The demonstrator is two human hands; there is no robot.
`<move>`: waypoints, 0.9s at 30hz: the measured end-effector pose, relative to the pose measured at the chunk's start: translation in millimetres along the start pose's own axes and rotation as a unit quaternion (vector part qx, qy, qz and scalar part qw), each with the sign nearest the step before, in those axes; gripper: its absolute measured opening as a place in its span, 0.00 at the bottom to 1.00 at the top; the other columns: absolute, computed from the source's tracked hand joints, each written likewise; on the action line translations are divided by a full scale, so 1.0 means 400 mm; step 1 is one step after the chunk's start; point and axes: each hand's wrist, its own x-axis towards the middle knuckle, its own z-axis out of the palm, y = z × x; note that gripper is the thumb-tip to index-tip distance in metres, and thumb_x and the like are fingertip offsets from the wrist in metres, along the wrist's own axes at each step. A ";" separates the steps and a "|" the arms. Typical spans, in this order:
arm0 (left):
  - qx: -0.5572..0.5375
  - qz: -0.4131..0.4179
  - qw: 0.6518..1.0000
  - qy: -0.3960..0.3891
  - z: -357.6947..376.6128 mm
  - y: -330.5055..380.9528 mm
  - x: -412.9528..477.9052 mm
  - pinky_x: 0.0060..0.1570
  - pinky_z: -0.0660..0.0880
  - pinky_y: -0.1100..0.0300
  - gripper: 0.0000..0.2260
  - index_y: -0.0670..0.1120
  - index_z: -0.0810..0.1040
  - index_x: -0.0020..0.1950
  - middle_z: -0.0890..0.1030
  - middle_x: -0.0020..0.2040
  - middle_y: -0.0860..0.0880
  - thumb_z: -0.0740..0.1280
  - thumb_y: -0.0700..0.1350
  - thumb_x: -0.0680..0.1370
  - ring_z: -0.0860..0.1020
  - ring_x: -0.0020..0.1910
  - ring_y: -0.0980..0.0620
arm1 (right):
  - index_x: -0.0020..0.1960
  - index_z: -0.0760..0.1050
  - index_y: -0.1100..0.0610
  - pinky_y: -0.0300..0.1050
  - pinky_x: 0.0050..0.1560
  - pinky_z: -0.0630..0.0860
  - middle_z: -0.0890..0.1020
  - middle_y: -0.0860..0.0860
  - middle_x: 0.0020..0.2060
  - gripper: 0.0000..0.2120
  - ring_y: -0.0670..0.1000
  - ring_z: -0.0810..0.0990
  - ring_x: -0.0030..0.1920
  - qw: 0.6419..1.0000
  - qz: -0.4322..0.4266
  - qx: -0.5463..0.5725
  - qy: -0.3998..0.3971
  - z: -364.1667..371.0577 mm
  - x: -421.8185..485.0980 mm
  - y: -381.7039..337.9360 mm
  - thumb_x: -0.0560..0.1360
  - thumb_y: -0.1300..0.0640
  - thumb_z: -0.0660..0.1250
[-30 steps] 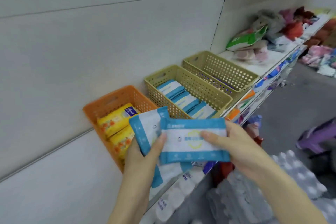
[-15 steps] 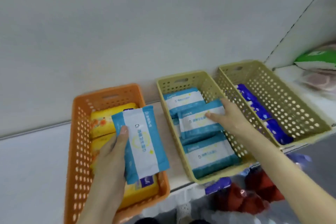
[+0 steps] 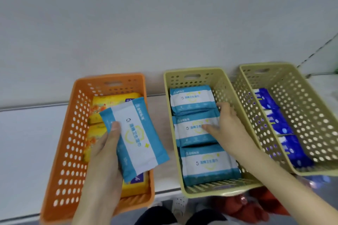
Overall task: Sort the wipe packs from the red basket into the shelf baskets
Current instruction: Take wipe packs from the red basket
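My left hand (image 3: 104, 162) grips a blue-and-white wipe pack (image 3: 135, 137) above the orange basket (image 3: 67, 144), which holds yellow packs (image 3: 109, 102). The middle beige basket (image 3: 225, 97) contains a row of three blue-and-white packs. My right hand (image 3: 226, 126) is inside it, fingers flat on the middle pack (image 3: 192, 133), thumb near the rear pack (image 3: 192, 98). A front pack (image 3: 206, 164) lies nearest me. The right beige basket (image 3: 301, 100) holds dark blue packs (image 3: 270, 111).
The three baskets sit side by side on a white shelf (image 3: 27, 142) against a pale wall (image 3: 146, 14). Red items (image 3: 243, 206) show below the shelf's front edge. Bare shelf lies left of the orange basket.
The view swung from the side to face the baskets. My right hand carried one blue-and-white pack into the middle basket and now presses it flat. My left hand keeps its pack.
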 end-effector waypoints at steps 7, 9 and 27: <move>-0.011 0.001 1.000 0.008 -0.019 0.020 -0.006 0.28 0.79 0.60 0.10 0.61 0.84 0.36 0.86 0.41 0.55 0.65 0.53 0.74 0.84 0.39 0.56 | 0.67 0.70 0.51 0.44 0.63 0.66 0.71 0.51 0.61 0.26 0.52 0.67 0.63 0.974 -0.147 -0.166 -0.045 -0.023 -0.005 -0.002 0.72 0.43 0.69; -0.011 0.000 1.000 0.007 -0.019 0.019 -0.009 0.28 0.79 0.60 0.13 0.61 0.84 0.35 0.86 0.40 0.56 0.64 0.52 0.76 0.84 0.38 0.56 | 0.67 0.70 0.48 0.43 0.62 0.65 0.71 0.49 0.60 0.28 0.50 0.67 0.63 0.979 -0.132 -0.127 -0.085 -0.022 0.002 -0.008 0.70 0.42 0.71; 0.027 -0.023 0.997 -0.067 0.049 0.027 -0.069 0.38 0.82 0.58 0.08 0.55 0.85 0.41 0.86 0.45 0.51 0.66 0.50 0.70 0.85 0.42 0.55 | 0.56 0.79 0.47 0.34 0.55 0.72 0.80 0.42 0.52 0.19 0.41 0.77 0.55 0.977 -0.069 0.198 -0.036 -0.094 -0.069 -0.087 0.67 0.42 0.68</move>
